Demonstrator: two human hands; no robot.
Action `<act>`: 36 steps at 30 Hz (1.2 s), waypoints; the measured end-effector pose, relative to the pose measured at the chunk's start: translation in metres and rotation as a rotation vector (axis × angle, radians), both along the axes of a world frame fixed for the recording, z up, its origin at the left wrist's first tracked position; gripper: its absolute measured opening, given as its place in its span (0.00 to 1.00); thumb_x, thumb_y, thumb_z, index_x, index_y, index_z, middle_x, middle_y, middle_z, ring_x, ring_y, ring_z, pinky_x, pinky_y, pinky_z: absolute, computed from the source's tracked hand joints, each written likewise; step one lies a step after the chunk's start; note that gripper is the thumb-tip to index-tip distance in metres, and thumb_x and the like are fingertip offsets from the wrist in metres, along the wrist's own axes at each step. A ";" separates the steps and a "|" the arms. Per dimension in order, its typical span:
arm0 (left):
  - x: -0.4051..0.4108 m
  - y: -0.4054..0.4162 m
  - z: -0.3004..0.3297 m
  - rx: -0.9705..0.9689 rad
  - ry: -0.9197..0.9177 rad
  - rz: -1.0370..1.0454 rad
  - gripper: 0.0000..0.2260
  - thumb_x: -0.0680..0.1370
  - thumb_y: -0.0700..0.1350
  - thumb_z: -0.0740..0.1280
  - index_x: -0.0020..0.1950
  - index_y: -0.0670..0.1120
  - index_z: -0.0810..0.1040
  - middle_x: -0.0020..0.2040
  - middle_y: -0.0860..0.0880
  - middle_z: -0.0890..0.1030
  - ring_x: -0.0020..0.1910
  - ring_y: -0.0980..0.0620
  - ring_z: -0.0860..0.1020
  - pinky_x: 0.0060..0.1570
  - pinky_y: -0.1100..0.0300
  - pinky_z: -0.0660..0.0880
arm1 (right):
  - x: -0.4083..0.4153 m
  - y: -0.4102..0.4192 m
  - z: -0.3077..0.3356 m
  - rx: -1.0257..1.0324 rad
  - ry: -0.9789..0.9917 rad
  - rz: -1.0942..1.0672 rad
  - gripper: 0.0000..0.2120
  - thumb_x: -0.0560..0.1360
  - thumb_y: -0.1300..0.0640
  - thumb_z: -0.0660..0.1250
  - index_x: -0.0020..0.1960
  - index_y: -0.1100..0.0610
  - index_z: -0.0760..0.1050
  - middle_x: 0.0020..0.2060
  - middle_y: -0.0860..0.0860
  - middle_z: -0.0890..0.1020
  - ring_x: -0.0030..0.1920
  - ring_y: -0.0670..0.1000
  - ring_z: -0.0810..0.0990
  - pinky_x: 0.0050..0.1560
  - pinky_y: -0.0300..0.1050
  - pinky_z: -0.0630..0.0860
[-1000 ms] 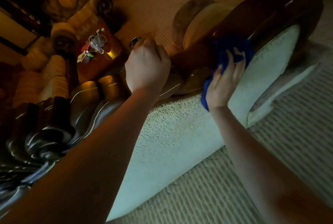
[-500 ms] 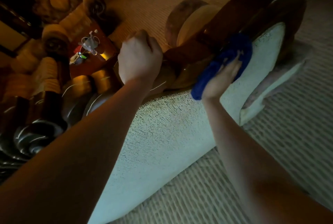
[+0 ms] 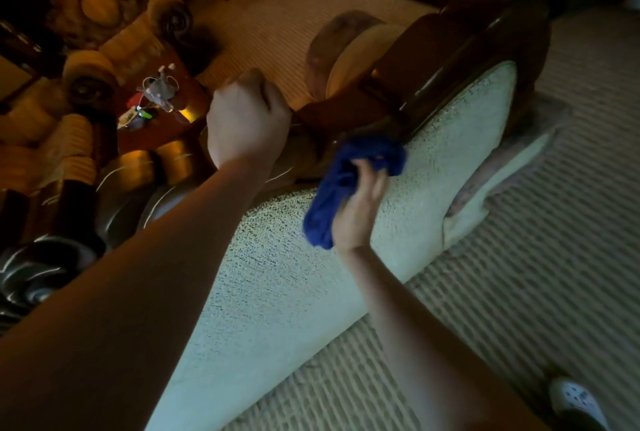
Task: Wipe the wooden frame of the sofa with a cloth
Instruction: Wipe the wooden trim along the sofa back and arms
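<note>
r hand [image 3: 358,203] grips one blue cloth [image 3: 346,184], fingers [image 3: 372,167] curled round the bunched fabric, pressing its top end where the dark wooden frame [image 3: 460,60] meets the pale sofa back [image 3: 311,274]. the frame's rail runs as a long curve up and to the right from the cloth, away from the wrist, ending in a rounded hump at the sofa's far end; to the left it carries on as carved, glossy scrollwork [image 3: 52,264] toward the near corner. so the unwiped run, i'd judge, lies along that up-right axis, and the r hand is the nearer one to it, already on it.

l hand [image 3: 247,122] sits as a fist on top of the frame just left of the cloth, fingers tucked under; can't tell if it holds anything or only braces. the two hands are near each other but apart.

count: 1 cloth, 2 hands, 1 sofa in work. beyond it a low table [image 3: 162,108] w/ small clutter, other cream-and-wood seats [image 3: 86,74], a round cushion [image 3: 356,60], striped carpet [image 3: 519,292], one shoe [image 3: 575,399] bottom right.

next move prob wants the cloth slid along the rail's curve, not across it onto the fabric.
</note>
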State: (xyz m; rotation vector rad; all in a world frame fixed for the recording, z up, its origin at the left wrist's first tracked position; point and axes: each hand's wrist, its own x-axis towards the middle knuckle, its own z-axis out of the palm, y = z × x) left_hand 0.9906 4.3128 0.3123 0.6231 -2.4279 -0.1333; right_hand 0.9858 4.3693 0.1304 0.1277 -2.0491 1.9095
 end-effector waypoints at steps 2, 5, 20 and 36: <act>-0.001 -0.001 -0.001 -0.012 0.001 -0.006 0.13 0.77 0.44 0.54 0.45 0.39 0.75 0.41 0.42 0.74 0.41 0.50 0.66 0.39 0.58 0.62 | -0.031 0.013 0.000 -0.092 -0.263 -0.132 0.19 0.73 0.68 0.60 0.64 0.63 0.70 0.62 0.63 0.70 0.62 0.62 0.70 0.61 0.44 0.68; -0.003 -0.003 -0.002 -0.016 -0.002 -0.015 0.15 0.75 0.46 0.52 0.42 0.39 0.75 0.39 0.43 0.74 0.37 0.47 0.70 0.41 0.58 0.66 | -0.060 0.029 0.006 -0.121 -0.239 -0.269 0.15 0.73 0.73 0.58 0.58 0.68 0.73 0.55 0.64 0.75 0.58 0.63 0.73 0.61 0.48 0.69; -0.001 -0.001 0.004 0.043 0.067 -0.062 0.16 0.76 0.46 0.52 0.44 0.39 0.76 0.42 0.40 0.78 0.39 0.42 0.76 0.40 0.48 0.76 | 0.015 0.034 0.062 -0.005 0.178 0.280 0.19 0.71 0.68 0.60 0.61 0.62 0.75 0.59 0.59 0.76 0.63 0.57 0.71 0.65 0.50 0.68; 0.002 -0.013 0.013 0.396 0.480 0.166 0.09 0.72 0.38 0.56 0.42 0.36 0.74 0.42 0.42 0.75 0.41 0.52 0.70 0.41 0.62 0.66 | -0.125 -0.067 0.151 0.756 0.025 1.099 0.11 0.81 0.53 0.52 0.44 0.53 0.70 0.40 0.50 0.74 0.36 0.48 0.71 0.38 0.45 0.65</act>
